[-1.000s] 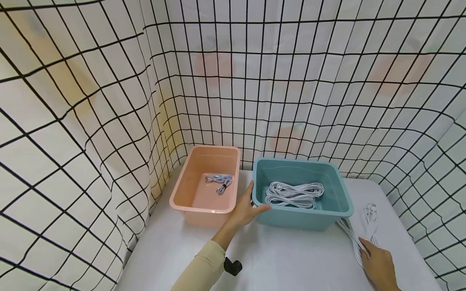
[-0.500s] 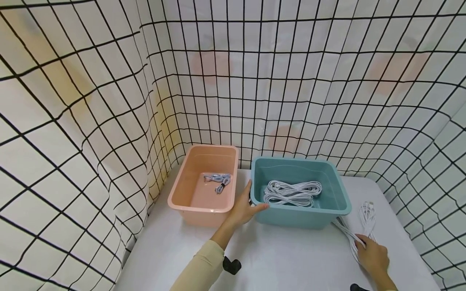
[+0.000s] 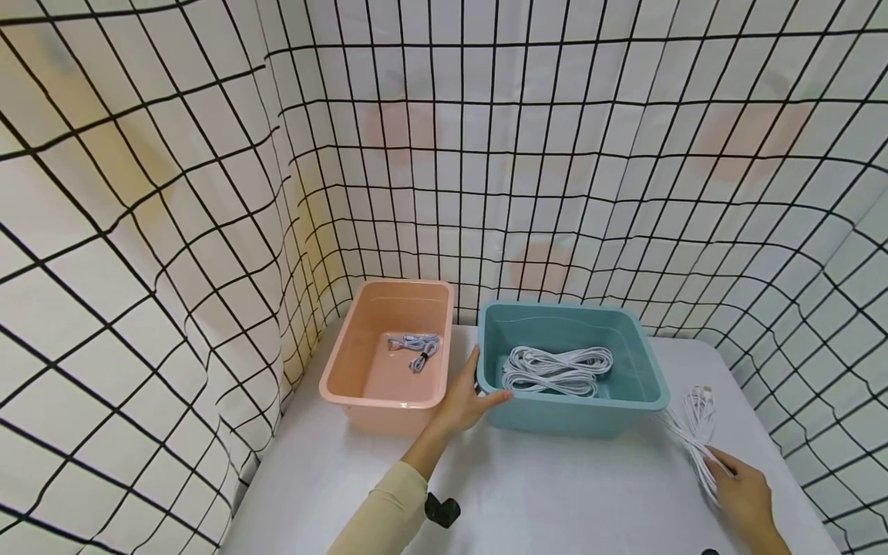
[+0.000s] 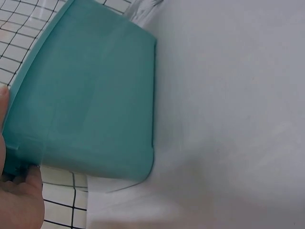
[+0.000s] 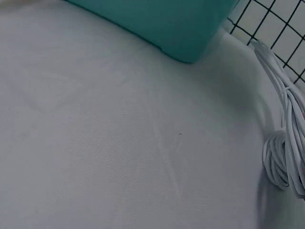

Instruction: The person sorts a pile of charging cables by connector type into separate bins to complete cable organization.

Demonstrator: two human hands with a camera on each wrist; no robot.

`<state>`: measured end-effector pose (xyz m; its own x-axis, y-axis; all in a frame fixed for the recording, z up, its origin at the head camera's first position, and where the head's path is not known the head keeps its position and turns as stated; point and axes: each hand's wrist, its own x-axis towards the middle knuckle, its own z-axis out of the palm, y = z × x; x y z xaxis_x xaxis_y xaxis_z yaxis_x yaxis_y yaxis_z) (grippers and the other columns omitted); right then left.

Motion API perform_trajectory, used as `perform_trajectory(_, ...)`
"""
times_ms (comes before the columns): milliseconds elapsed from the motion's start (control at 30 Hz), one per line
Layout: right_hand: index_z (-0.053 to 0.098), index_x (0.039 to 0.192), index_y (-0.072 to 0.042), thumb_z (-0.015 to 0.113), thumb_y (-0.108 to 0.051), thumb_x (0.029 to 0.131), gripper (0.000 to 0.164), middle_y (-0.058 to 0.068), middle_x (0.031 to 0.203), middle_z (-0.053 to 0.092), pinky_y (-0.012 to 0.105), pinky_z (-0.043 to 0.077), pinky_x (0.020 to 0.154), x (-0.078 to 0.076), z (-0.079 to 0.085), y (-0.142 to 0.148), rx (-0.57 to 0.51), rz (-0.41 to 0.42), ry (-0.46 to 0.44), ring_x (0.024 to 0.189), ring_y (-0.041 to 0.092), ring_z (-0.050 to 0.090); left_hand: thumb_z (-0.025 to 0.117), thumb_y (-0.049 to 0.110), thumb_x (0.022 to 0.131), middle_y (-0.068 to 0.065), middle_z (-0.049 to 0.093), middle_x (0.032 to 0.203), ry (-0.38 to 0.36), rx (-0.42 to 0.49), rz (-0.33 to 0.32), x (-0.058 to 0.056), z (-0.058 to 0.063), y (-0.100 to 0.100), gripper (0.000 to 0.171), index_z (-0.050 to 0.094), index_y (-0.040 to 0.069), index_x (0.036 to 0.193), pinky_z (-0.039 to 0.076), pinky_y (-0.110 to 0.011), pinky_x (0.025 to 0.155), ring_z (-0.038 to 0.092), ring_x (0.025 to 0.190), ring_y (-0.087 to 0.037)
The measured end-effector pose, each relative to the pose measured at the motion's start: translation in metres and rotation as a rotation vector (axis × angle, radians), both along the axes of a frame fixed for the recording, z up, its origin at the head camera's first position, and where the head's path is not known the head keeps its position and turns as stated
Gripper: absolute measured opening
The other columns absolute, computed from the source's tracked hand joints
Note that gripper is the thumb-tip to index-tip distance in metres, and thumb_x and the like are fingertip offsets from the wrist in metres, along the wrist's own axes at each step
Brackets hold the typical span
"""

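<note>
In the head view my left hand (image 3: pixel 461 401) holds the front left corner of a teal bin (image 3: pixel 555 420), thumb at its front rim and fingers along its left side. Inside that bin lie coiled white cables (image 3: pixel 558 370). On the right, my right hand (image 3: pixel 742 493) grips a bundle of white cable (image 3: pixel 697 455), raised at an angle above the table. Another white cable bundle (image 3: pixel 701 408) lies just behind it, partly overlapped. The right wrist view shows the cable bundle (image 5: pixel 290 109) at its right edge; the hand itself is out of that view.
A peach bin (image 3: pixel 395 420) stands left of the teal one, with small tied cables (image 3: pixel 419 347) inside. A white cloth covers the table (image 3: pixel 555 493). Black netting (image 3: pixel 465 154) over white sheeting encloses the back and sides.
The right hand first shifts slightly left, then moves right with the gripped cable bundle, away from the teal bin's corner and over the other bundle. The left hand stays on the bin.
</note>
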<state>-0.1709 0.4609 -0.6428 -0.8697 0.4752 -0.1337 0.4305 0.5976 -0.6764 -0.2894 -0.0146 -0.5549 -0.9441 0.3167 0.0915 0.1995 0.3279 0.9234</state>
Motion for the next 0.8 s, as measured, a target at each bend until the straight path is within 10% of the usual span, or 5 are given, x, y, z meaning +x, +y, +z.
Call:
perform_trajectory(667, 0.05, 0.146, 0.007, 0.05, -0.026, 0.109, 0.049, 0.038, 0.146, 0.04, 0.073, 0.032, 0.104, -0.017, 0.071, 0.022, 0.111, 0.01, 0.196, 0.135, 0.062, 0.035, 0.082, 0.03, 0.092, -0.009, 0.018, 0.17, 0.023, 0.027, -0.034, 0.001, 0.005, -0.001, 0.109, 0.005, 0.011, 0.167, 0.038, -0.043, 0.114, 0.031, 0.15, -0.029)
perform_trajectory(800, 0.052, 0.148, 0.002, 0.052, -0.028, 0.109, 0.049, 0.031, 0.147, 0.045, 0.046, 0.039, 0.112, -0.024, 0.085, 0.01, 0.067, -0.045, 0.261, 0.14, 0.047, 0.042, 0.082, 0.031, 0.092, -0.011, 0.02, 0.169, 0.025, 0.002, -0.019, 0.002, 0.006, -0.001, 0.109, 0.006, 0.01, 0.167, 0.037, -0.045, 0.114, 0.031, 0.15, -0.03)
